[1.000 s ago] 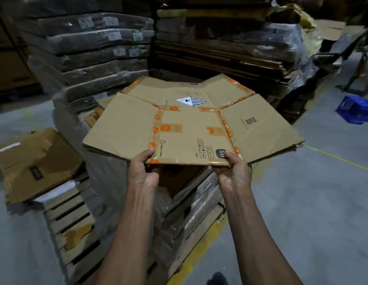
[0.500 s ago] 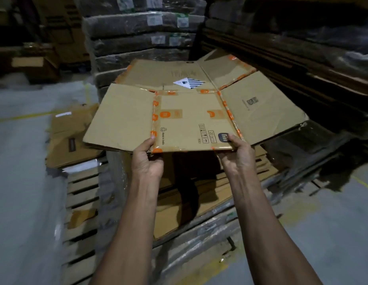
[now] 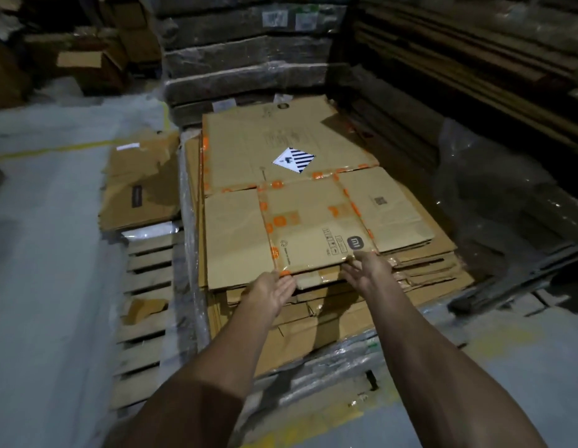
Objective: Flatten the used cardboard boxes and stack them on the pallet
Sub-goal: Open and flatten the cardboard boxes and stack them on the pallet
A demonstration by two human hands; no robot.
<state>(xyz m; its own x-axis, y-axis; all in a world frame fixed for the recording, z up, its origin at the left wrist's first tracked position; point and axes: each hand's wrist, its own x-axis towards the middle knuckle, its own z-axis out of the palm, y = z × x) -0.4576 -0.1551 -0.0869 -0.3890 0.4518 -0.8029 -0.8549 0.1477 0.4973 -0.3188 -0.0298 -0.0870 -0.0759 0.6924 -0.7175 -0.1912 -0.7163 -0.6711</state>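
The flattened cardboard box [image 3: 300, 202] lies flat on top of the stack of flattened boxes [image 3: 345, 305] on the wooden pallet [image 3: 145, 279]. At its 6 o'clock edge, the left hand [image 3: 274, 291] and right hand [image 3: 366, 270] reach with fingers straight and loosely spread, pinching nothing.

The flattened box [image 3: 300, 202] on top of the stack is plain tan cardboard, its seams run with clear tape printed in bright orange blocks. A white diamond label [image 3: 294, 160] sits on its far panel, half of it striped black and white. Near the front edge there is a dark grey rounded logo square [image 3: 355, 243] with pale lettering, beside small black printed symbols (too fine to read from here). The pallet [image 3: 145, 279] slats are pale, weathered wood. The floor [image 3: 48, 286] looks bluish grey, crossed by a yellow painted line [image 3: 71, 149].
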